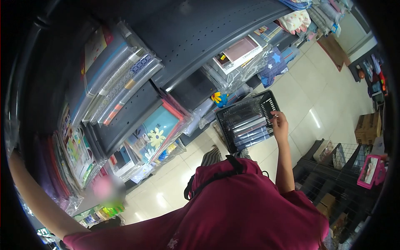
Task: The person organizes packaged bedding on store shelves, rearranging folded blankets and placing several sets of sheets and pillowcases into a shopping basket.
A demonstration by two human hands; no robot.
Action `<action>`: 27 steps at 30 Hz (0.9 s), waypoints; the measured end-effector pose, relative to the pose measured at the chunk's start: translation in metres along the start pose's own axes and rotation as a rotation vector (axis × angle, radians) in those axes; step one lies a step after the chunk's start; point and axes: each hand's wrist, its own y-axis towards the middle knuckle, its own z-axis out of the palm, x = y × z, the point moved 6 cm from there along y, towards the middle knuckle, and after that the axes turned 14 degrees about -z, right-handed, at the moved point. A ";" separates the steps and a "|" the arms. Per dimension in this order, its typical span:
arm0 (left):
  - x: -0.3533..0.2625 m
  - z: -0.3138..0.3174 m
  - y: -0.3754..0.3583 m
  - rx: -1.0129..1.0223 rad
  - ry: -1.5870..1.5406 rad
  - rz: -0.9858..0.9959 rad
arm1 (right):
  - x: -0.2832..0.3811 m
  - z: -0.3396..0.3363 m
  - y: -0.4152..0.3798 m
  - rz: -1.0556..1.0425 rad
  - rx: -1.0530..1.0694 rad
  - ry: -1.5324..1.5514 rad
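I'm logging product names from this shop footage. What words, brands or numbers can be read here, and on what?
None can be read.
Packaged items on the shelves: print too blurred.
White-labelled pack: text too small.
Packs in the black basket at the right hand: no legible print.

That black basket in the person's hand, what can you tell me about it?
The black basket is a rectangular shopping basket with latticed walls that look like plastic. It hangs tilted, its open top turned toward the camera, in front of the lower shelves and above the pale tiled floor. Inside lie several long flat packs, grey and bluish, stacked side by side. The right hand holds its rim at the near corner. Nothing else touches it.
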 end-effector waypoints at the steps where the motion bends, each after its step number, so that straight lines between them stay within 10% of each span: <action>1: 0.002 0.002 -0.001 -0.005 -0.001 0.000 | -0.005 0.002 -0.002 0.036 0.010 0.027; 27: -0.002 0.079 -0.009 -0.037 0.047 0.081 | -0.017 -0.058 -0.081 0.177 -0.024 -0.075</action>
